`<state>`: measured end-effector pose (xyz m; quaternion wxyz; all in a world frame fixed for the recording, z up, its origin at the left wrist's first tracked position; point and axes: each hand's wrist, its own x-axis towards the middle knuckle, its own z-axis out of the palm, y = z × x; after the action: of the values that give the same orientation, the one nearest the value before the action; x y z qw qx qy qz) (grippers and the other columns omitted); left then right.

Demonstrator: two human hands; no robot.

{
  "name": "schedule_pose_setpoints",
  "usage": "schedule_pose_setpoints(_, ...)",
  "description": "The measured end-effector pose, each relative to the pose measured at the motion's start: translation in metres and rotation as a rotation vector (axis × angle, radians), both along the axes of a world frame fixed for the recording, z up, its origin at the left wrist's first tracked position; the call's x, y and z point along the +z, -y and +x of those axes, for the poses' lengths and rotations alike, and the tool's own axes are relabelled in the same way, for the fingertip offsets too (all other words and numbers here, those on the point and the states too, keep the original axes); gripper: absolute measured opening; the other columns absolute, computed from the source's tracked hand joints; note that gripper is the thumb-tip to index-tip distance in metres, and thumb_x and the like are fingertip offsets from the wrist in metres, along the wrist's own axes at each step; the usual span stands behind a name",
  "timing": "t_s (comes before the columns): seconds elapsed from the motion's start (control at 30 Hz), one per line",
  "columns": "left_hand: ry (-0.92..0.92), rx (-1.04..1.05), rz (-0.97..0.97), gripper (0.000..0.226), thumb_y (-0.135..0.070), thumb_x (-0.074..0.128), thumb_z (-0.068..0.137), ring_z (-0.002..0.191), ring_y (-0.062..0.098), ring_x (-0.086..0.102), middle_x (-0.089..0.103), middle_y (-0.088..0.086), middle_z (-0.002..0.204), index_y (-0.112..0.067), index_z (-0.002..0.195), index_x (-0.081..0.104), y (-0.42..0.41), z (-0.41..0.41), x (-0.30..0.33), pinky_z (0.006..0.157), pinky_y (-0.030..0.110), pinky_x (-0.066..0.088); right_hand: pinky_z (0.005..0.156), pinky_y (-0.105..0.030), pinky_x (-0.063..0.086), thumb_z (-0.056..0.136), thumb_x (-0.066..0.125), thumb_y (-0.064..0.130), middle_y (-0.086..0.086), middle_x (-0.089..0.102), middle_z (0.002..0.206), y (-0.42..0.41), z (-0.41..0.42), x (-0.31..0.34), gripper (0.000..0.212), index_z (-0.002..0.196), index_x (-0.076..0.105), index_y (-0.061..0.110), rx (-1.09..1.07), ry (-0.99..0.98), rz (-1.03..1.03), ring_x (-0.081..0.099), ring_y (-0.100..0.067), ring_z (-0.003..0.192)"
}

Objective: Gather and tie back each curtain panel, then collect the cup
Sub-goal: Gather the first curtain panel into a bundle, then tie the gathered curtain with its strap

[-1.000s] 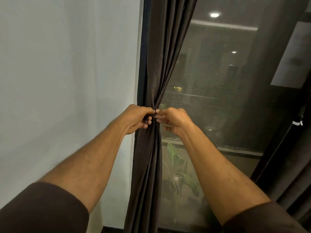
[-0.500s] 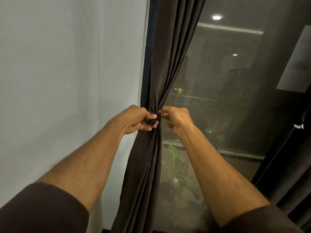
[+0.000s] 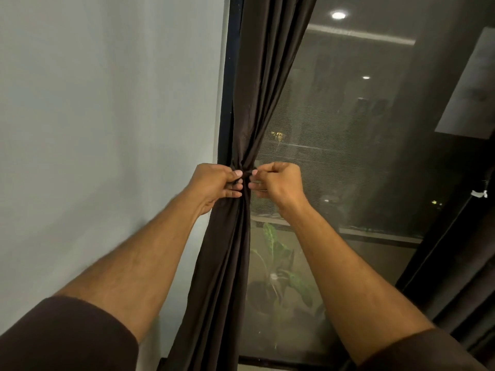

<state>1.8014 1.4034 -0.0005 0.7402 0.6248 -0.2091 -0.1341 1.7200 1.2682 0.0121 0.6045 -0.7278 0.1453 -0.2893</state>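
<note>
The wall (image 3: 101, 129) fills the view from 7 to 11 o'clock. The window (image 3: 361, 156) spans 12 to 4 o'clock, dark, with ceiling lights reflected in the glass. The left curtain panel (image 3: 257, 89) hangs along the window frame at centre, gathered into a narrow waist and flaring below toward 6 o'clock. A second curtain (image 3: 460, 277) hangs at 4 o'clock. A leafy plant (image 3: 278, 263) shows behind the glass at 5 o'clock. At centre, the left hand (image 3: 217, 183) grips the gathered waist with curled fingers. The right hand (image 3: 278, 183) pinches what appears to be a dark tie (image 3: 247, 173) at the same waist.
</note>
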Motion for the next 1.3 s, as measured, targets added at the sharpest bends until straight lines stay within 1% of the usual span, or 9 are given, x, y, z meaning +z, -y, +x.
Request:
schedule_pose_setpoints(0.13, 0.027, -0.067, 0.06, 0.008, -0.001, 0.074, 0.09, 0.068, 0.019, 0.072, 0.072, 0.014, 0.077, 0.005, 0.096, 0.072, -0.006, 0.007, 0.002, 0.061, 0.029, 0.062, 0.065, -0.038, 0.061, 0.099, 0.065, 0.007, -0.011, 0.073, 0.085, 0.006, -0.003, 0.001, 0.009, 0.096, 0.071, 0.001, -0.056, 0.005, -0.132, 0.072, -0.019, 0.072)
schedule_pose_setpoints(0.47, 0.135, 0.082, 0.171, 0.007, -0.004, 0.078, 0.088, 0.067, 0.02, 0.072, 0.075, 0.023, 0.09, -0.002, 0.095, 0.078, -0.012, -0.004, 0.008, 0.059, 0.029, 0.062, 0.06, -0.038, 0.056, 0.099, 0.062, 0.004, -0.01, 0.062, 0.068, 0.029, -0.002, 0.014, 0.014, 0.098, 0.07, -0.008, -0.058, 0.023, -0.064, 0.057, -0.022, 0.063)
schedule_pose_setpoints(0.53, 0.216, 0.196, 0.249, 0.017, -0.013, 0.085, 0.082, 0.06, 0.015, 0.068, 0.075, 0.019, 0.085, -0.002, 0.091, 0.076, -0.004, -0.012, 0.01, 0.05, 0.027, 0.058, 0.059, -0.037, 0.056, 0.099, 0.064, 0.005, -0.01, 0.062, 0.07, 0.034, -0.011, 0.015, 0.014, 0.101, 0.07, -0.008, 0.015, 0.029, -0.048, 0.057, -0.02, 0.063)
schedule_pose_setpoints(0.63, 0.282, 0.349, 0.271, 0.041, -0.03, 0.093, 0.073, 0.044, 0.017, 0.057, 0.065, 0.013, 0.062, -0.002, 0.079, 0.064, 0.017, -0.03, 0.011, 0.04, 0.026, 0.045, 0.071, -0.048, 0.06, 0.097, 0.071, 0.011, -0.014, 0.065, 0.079, 0.05, -0.031, 0.018, 0.021, 0.106, 0.068, -0.007, 0.062, 0.055, -0.05, 0.06, -0.024, 0.071)
schedule_pose_setpoints(0.77, 0.344, 0.26, 0.151, 0.034, -0.028, 0.084, 0.085, 0.045, 0.019, 0.065, 0.07, 0.012, 0.064, 0.0, 0.08, 0.066, 0.07, -0.067, 0.015, 0.038, 0.025, 0.047, 0.067, -0.043, 0.053, 0.097, 0.071, 0.013, -0.017, 0.063, 0.079, 0.079, -0.066, 0.023, 0.023, 0.104, 0.067, -0.008, 0.067, 0.099, -0.048, 0.058, -0.027, 0.072)
schedule_pose_setpoints(0.97, 0.458, 0.139, 0.069, 0.015, -0.019, 0.074, 0.093, 0.068, 0.019, 0.071, 0.074, 0.015, 0.082, -0.006, 0.087, 0.073, 0.184, -0.117, 0.021, 0.046, 0.029, 0.057, 0.062, -0.038, 0.051, 0.096, 0.071, 0.014, -0.023, 0.072, 0.082, 0.159, -0.13, 0.031, 0.021, 0.096, 0.072, -0.006, -0.075, 0.166, -0.155, 0.06, -0.022, 0.067)
schedule_pose_setpoints(1.03, 0.525, 0.123, 0.051, 0.015, -0.018, 0.074, 0.094, 0.067, 0.016, 0.067, 0.072, 0.008, 0.075, -0.015, 0.079, 0.073, 0.229, -0.137, 0.023, 0.049, 0.028, 0.057, 0.07, -0.04, 0.055, 0.094, 0.074, 0.019, -0.017, 0.075, 0.083, 0.194, -0.155, 0.033, 0.02, 0.092, 0.073, -0.002, -0.171, 0.184, -0.219, 0.064, -0.018, 0.07)
schedule_pose_setpoints(1.13, 0.612, 0.049, 0.032, 0.013, -0.014, 0.075, 0.092, 0.068, 0.01, 0.061, 0.072, 0.006, 0.076, -0.006, 0.083, 0.074, 0.294, -0.167, 0.024, 0.065, 0.03, 0.054, 0.074, -0.037, 0.058, 0.092, 0.076, 0.027, -0.002, 0.076, 0.081, 0.249, -0.194, 0.031, 0.019, 0.093, 0.074, 0.008, -0.299, 0.172, -0.35, 0.069, -0.012, 0.073)
schedule_pose_setpoints(1.3, 0.733, -0.124, 0.009, 0.017, -0.015, 0.076, 0.09, 0.098, 0.016, 0.067, 0.072, 0.009, 0.108, -0.008, 0.105, 0.073, 0.4, -0.219, 0.036, 0.081, 0.028, 0.056, 0.082, -0.032, 0.058, 0.09, 0.074, 0.043, 0.01, 0.073, 0.097, 0.34, -0.264, 0.034, 0.029, 0.11, 0.069, 0.022, -0.528, 0.115, -0.56, 0.069, -0.005, 0.09)
